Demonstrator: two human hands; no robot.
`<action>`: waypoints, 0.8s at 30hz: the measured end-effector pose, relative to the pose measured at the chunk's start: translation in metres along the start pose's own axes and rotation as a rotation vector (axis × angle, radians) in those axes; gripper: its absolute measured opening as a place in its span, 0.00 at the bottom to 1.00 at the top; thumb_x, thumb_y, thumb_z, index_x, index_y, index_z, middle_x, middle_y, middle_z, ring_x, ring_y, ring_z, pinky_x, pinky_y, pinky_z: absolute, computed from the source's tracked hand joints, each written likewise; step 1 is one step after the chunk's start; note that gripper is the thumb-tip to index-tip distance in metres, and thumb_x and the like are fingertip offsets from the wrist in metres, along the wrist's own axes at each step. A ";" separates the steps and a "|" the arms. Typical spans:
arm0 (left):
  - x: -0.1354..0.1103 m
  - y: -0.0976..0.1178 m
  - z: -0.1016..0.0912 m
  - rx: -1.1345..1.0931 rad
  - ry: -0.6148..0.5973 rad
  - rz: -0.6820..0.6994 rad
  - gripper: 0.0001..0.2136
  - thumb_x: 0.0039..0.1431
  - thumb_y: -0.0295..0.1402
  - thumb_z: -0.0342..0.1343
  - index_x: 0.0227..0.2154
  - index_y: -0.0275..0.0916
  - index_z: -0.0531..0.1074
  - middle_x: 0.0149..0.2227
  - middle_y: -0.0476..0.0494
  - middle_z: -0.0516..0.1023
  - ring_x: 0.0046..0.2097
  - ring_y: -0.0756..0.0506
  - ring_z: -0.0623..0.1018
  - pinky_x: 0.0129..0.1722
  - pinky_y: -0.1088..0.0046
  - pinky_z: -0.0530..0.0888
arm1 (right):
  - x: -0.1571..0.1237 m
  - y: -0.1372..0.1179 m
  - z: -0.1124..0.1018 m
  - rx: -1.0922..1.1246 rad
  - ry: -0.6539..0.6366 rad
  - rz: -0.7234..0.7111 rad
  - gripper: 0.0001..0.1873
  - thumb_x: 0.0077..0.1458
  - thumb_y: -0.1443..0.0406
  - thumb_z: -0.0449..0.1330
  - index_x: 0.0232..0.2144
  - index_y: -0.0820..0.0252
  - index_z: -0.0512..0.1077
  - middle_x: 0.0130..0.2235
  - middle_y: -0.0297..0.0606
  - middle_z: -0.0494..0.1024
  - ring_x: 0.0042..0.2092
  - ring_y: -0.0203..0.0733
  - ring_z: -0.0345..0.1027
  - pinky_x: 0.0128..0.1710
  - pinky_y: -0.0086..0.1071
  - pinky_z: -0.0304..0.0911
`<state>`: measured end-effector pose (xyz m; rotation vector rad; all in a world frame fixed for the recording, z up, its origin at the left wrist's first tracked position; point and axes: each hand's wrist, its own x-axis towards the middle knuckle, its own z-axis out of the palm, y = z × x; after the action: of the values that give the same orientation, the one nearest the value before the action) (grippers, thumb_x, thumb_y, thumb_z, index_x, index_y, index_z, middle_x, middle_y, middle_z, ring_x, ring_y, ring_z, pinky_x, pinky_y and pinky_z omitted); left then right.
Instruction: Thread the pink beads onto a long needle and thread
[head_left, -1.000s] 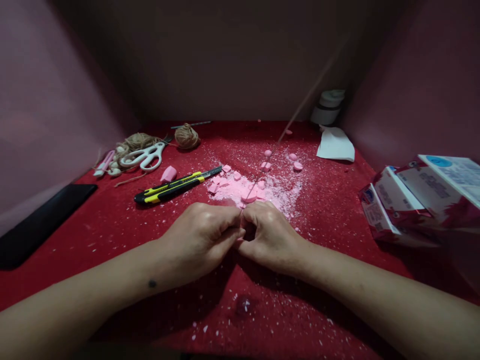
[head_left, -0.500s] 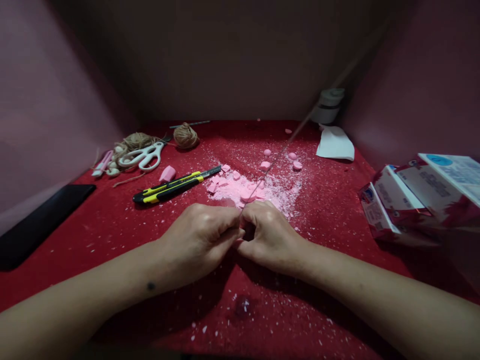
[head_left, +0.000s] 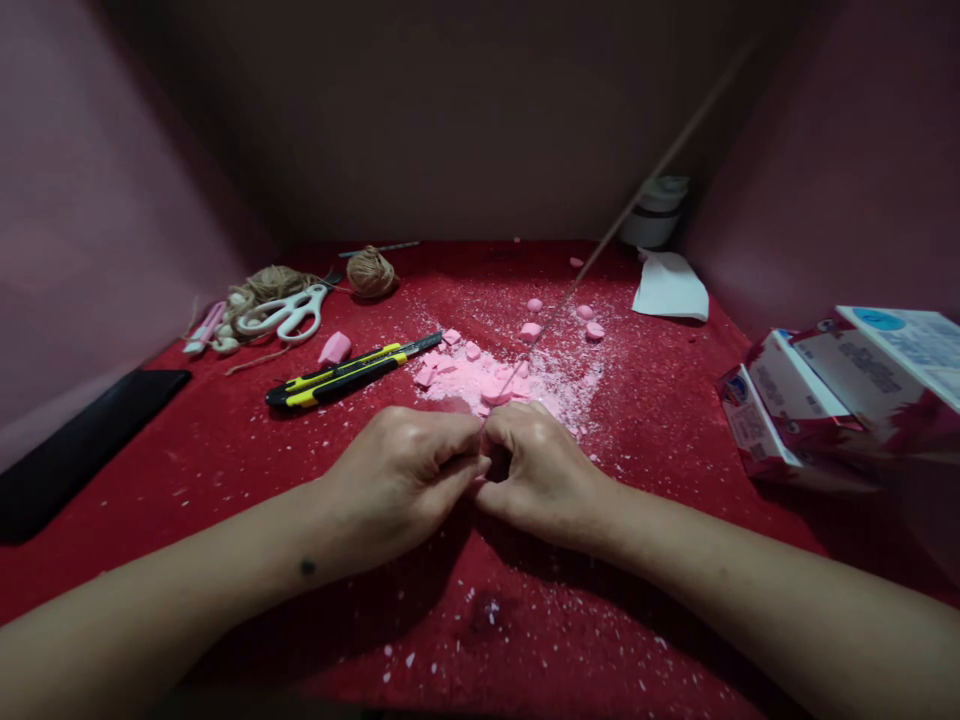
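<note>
My left hand [head_left: 420, 465] and my right hand [head_left: 536, 465] meet at the fingertips over the red cloth, both closed in a pinch. A long thin brown strand [head_left: 611, 232] rises from between them and slants up to the right; whether it is twine or a stick, I cannot tell. Its lower end is hidden in the fingers. Just beyond the hands lies a heap of pink shavings and chunks [head_left: 472, 375], which look like soap. To its left rests a black and yellow utility knife [head_left: 345, 375], blade extended toward the heap.
White-handled scissors [head_left: 289, 312] lie by loose twine [head_left: 274, 283] and a twine ball [head_left: 370, 272] at back left. A black flat case [head_left: 86, 445] is at left. Red and white boxes [head_left: 817, 395], white paper [head_left: 670, 286] and a lidded jar [head_left: 654, 215] stand right.
The thin brown strand, blurred before, shows sharper now and has shifted slightly. Both hands keep nearly the same place and pinch.
</note>
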<state>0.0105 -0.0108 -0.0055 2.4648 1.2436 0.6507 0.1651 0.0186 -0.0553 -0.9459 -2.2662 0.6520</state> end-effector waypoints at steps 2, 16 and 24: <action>0.002 0.001 0.003 0.001 0.011 0.021 0.08 0.55 0.24 0.49 0.22 0.34 0.69 0.19 0.53 0.68 0.22 0.55 0.67 0.24 0.82 0.62 | 0.000 0.000 0.000 0.001 -0.011 -0.028 0.06 0.41 0.68 0.55 0.17 0.59 0.60 0.21 0.32 0.66 0.26 0.33 0.56 0.28 0.30 0.51; 0.001 -0.005 -0.009 -0.064 -0.020 -0.146 0.08 0.57 0.30 0.52 0.23 0.34 0.69 0.20 0.53 0.69 0.23 0.55 0.67 0.25 0.81 0.63 | 0.000 -0.001 0.001 -0.034 0.013 0.014 0.08 0.46 0.66 0.56 0.19 0.59 0.60 0.22 0.33 0.67 0.27 0.34 0.56 0.29 0.30 0.53; -0.002 0.003 -0.005 -0.092 -0.023 -0.056 0.07 0.56 0.24 0.51 0.24 0.34 0.69 0.22 0.52 0.71 0.24 0.56 0.69 0.25 0.82 0.64 | 0.000 0.000 0.000 -0.013 -0.031 0.022 0.08 0.44 0.65 0.57 0.18 0.60 0.61 0.23 0.34 0.68 0.28 0.34 0.57 0.30 0.31 0.53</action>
<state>0.0085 -0.0136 -0.0003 2.3473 1.2414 0.6486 0.1653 0.0185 -0.0553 -0.9751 -2.2923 0.6667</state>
